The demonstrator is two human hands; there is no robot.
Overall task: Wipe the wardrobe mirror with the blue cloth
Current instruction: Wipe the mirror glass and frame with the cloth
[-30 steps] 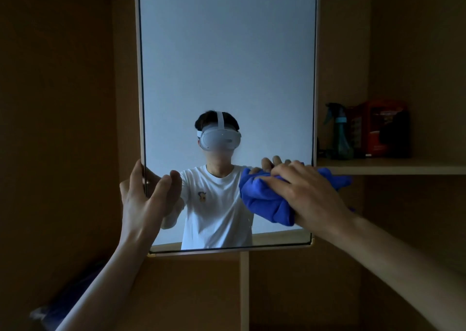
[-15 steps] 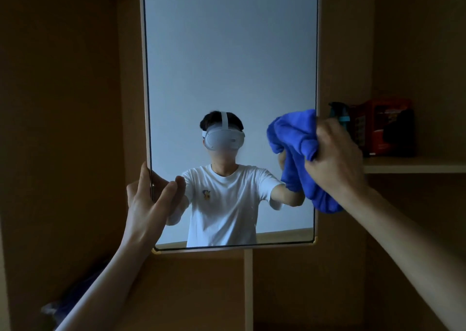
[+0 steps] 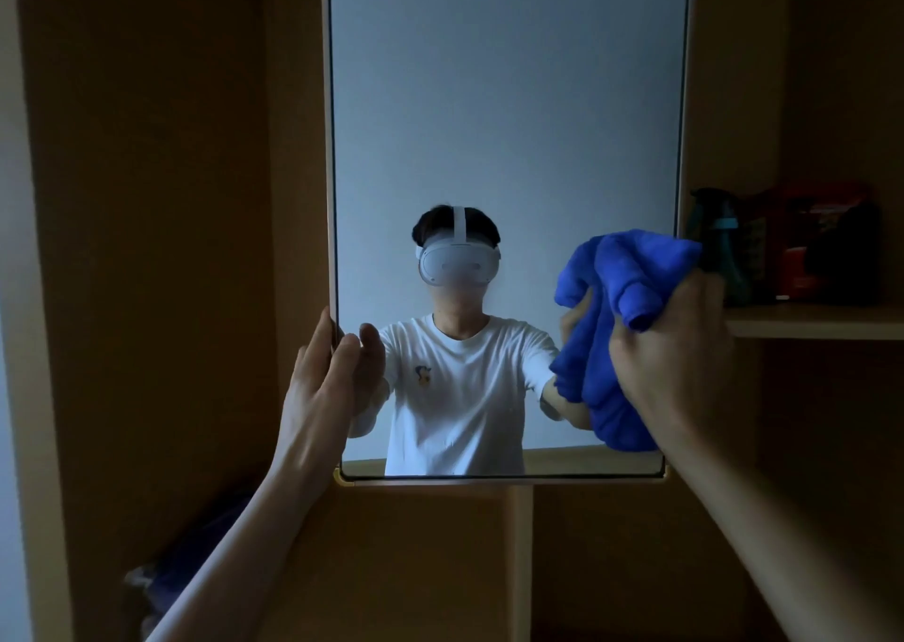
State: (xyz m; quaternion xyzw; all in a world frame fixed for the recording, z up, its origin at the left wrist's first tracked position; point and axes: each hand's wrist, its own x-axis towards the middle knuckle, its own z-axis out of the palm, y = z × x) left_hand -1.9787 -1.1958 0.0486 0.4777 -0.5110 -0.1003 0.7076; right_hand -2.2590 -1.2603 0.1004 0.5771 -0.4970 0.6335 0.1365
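Bunching from the right hand (image 3: 672, 348) grip, blue cloth (image 3: 606, 328) meets mirror (image 3: 504, 103).

Bare forearms (image 3: 254, 519); reflected: white short-sleeved T-shirt (image 3: 460, 406), small chest emblem (image 3: 423, 376), white strapped headset (image 3: 459, 263).

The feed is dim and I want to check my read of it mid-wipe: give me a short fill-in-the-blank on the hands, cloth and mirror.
1. The cloth bunched in the right hand is ____ in colour.
2. The left hand holds the mirror by its ____ edge.
3. The spray bottle stands on a shelf to the ____ of the mirror.

Missing words: blue; left; right.
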